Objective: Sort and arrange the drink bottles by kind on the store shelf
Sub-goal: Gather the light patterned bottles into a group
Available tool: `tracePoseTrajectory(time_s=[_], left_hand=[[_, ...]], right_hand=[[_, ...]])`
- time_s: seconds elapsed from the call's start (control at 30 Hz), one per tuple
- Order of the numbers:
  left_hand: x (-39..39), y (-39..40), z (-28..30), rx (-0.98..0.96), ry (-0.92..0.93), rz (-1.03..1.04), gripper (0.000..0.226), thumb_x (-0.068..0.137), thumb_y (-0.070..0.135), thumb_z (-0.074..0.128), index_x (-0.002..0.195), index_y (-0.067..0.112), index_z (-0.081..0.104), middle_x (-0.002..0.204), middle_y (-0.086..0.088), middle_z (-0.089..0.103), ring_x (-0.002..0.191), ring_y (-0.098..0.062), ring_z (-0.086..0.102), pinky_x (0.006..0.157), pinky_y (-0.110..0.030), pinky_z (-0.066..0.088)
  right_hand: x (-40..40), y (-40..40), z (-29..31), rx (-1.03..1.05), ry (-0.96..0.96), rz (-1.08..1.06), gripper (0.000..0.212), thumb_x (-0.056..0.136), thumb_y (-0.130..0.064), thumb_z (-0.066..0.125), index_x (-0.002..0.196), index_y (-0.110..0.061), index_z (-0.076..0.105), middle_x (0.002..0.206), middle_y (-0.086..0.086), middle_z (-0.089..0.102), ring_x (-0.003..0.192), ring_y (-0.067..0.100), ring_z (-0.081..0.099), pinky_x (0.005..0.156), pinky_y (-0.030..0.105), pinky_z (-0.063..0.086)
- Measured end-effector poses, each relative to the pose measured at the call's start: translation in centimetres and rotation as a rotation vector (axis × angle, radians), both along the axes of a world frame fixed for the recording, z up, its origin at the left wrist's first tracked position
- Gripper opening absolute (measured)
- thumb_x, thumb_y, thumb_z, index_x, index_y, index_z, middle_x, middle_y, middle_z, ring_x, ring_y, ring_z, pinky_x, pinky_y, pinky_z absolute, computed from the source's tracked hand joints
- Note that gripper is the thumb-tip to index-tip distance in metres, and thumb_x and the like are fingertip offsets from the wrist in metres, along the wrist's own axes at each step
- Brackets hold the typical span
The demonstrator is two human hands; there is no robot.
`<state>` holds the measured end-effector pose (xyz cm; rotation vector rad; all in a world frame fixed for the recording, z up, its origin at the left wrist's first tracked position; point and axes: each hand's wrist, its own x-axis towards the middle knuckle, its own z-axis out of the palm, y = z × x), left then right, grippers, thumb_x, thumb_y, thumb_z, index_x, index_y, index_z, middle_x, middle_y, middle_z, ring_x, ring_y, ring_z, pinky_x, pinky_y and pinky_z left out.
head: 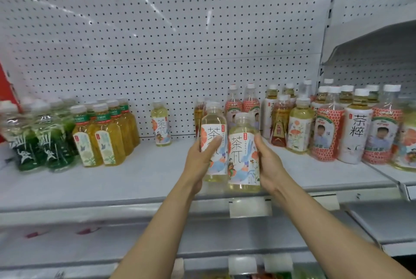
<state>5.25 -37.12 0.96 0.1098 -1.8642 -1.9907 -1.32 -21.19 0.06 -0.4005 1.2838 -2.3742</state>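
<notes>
1. Head view: the left hand has its fingers wrapped around a pale tea bottle, thumb across the label; the right hand is closed the same way on a second pale tea bottle of the same floral label. The two bottles are upright, side by side and touching, above the front edge of the shelf.
2. A single matching bottle stands alone near the back edge, by the pegboard back panel.
3. Toward the left edge stand dark green bottles — blurred — and just beside them rows of amber tea bottles.
4. Toward the right edge a mixed cluster crowds together — red-patterned, white-labelled and flower-labelled bottles touching one another.
5. A blank price-tag holder hangs on the front edge below the hands.
</notes>
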Motion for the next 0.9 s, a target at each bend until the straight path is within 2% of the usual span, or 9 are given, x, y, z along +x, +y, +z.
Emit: tracePoseTrajectory(time_s=[0.1,0.17,0.23,0.33,0.4,0.47,0.63,0.8,0.9], left_hand=[[1.3,-1.4,0.0,-0.001,-0.003,0.034,0.038,0.088,0.042,0.069,0.121,0.025,0.064,0.111,0.003,0.075,0.102,-0.017,0.072,0.095,-0.045,0.054],[1.8,-2.7,0.0,0.01,-0.001,0.053,0.035,0.088,0.043,0.07,0.119,0.028,0.064,0.111,0.004,0.075,0.1,-0.017,0.072,0.094,-0.046,0.055],[2.3,-4.4,0.1,0.034,0.009,0.052,0.033,0.088,0.042,0.07,0.118,0.029,0.063,0.108,0.005,0.076,0.099,-0.018,0.073,0.094,-0.047,0.055],[2.9,-7.4,0.0,0.061,0.013,0.078,0.047,0.084,0.042,0.073,0.127,0.027,0.058,0.113,0.003,0.074,0.1,-0.02,0.073,0.094,-0.049,0.055],[3.2,-10.0,-0.2,0.063,-0.003,0.09,0.061,0.079,0.045,0.078,0.132,0.027,0.054,0.118,0.001,0.072,0.102,-0.021,0.072,0.095,-0.051,0.054],[3.5,-12.1,-0.4,0.088,-0.023,0.106,0.061,0.08,0.042,0.077,0.132,0.025,0.051,0.121,-0.001,0.07,0.101,-0.022,0.072,0.09,-0.047,0.058],[3.8,-18.5,-0.9,0.088,0.008,0.137,0.063,0.082,0.026,0.077,0.135,0.019,0.042,0.122,-0.007,0.066,0.1,-0.02,0.071,0.068,-0.03,0.059],[2.8,-22.6,-1.8,0.084,-0.003,0.096,0.071,0.078,0.017,0.08,0.136,0.017,0.039,0.121,-0.008,0.066,0.108,-0.024,0.067,0.091,-0.045,0.056],[1.7,-24.0,-2.2,0.078,-0.029,0.073,0.075,0.077,0.015,0.082,0.137,0.018,0.037,0.123,-0.009,0.065,0.11,-0.027,0.066,0.096,-0.051,0.054]], right_hand=[[1.4,-2.2,0.7,0.146,0.042,-0.045,0.056,0.089,-0.06,0.048,0.121,-0.016,0.061,0.107,0.016,0.073,0.096,0.036,0.071,0.086,0.054,0.055],[2.2,-4.0,1.2,0.17,0.141,-0.035,0.069,0.076,-0.06,0.065,0.129,-0.016,0.052,0.109,0.016,0.072,0.096,0.036,0.071,0.082,0.055,0.056],[2.5,-5.7,1.6,0.164,0.179,-0.016,0.085,0.061,-0.041,0.085,0.13,-0.013,0.045,0.112,0.018,0.069,0.093,0.036,0.071,0.076,0.052,0.058],[3.0,-8.4,1.8,0.172,0.169,-0.006,0.083,0.054,-0.017,0.088,0.123,-0.014,0.043,0.112,0.019,0.068,0.087,0.035,0.072,0.065,0.045,0.059],[3.2,-10.8,1.6,0.16,0.148,-0.006,0.081,0.053,-0.017,0.088,0.123,-0.011,0.047,0.109,0.019,0.069,0.088,0.036,0.072,0.067,0.047,0.059],[3.4,-12.7,1.1,0.148,0.141,-0.004,0.08,0.052,-0.019,0.089,0.122,-0.007,0.052,0.106,0.02,0.071,0.091,0.038,0.071,0.073,0.049,0.058],[3.4,-18.2,0.9,0.125,0.194,-0.058,0.048,0.069,-0.004,0.079,0.114,-0.006,0.064,0.104,0.015,0.073,0.095,0.032,0.071,0.076,0.041,0.059],[0.9,-21.3,0.8,0.143,0.225,-0.131,0.045,0.078,0.002,0.073,0.119,-0.008,0.061,0.108,0.014,0.072,0.1,0.03,0.069,0.085,0.044,0.056],[-1.1,-22.3,0.9,0.215,0.288,-0.179,0.047,0.077,0.0,0.074,0.121,-0.012,0.06,0.11,0.01,0.071,0.102,0.027,0.068,0.089,0.045,0.055]])
